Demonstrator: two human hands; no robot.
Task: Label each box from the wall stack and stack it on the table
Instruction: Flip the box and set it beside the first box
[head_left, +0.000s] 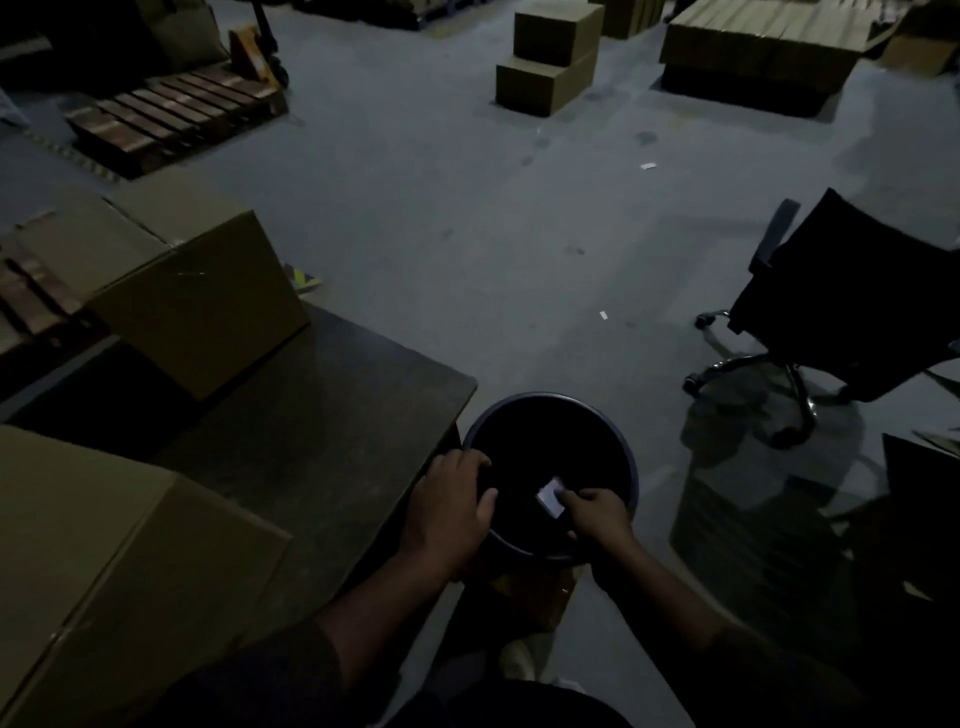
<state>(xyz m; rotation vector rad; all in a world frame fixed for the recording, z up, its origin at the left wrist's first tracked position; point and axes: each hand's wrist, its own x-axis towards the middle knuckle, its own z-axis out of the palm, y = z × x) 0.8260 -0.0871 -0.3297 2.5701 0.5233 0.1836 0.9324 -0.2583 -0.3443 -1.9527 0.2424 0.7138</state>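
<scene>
- Round black waste bin (621, 457), dark-rimmed, is set on the floor just beside the corner of the dark rectangular table (332, 415); its inside is too dark to be read.
- Small white paper slip (550, 498), probably label backing or a label, is held over the bin's mouth, its long axis running roughly up and away from the fingertips, towards the bin's centre.
- Right hand (597, 514): fingers are closed in a pinch on the near edge of the slip; it is the nearer hand to the slip.
- Left hand (452, 504): fingers are curled loosely at the bin's left rim; whether the rim is gripped or merely touched cannot be told.
- Brown cardboard box (197, 306), closed, is placed on the far part of the table.
- Second brown cardboard box (114, 561), larger in view, is placed at the table's near left, well apart from both hands.
- Judgement: if the slip is waste, only a release straight down is called for.
- Black swivel office chair (841, 306) is noted to the right.
</scene>
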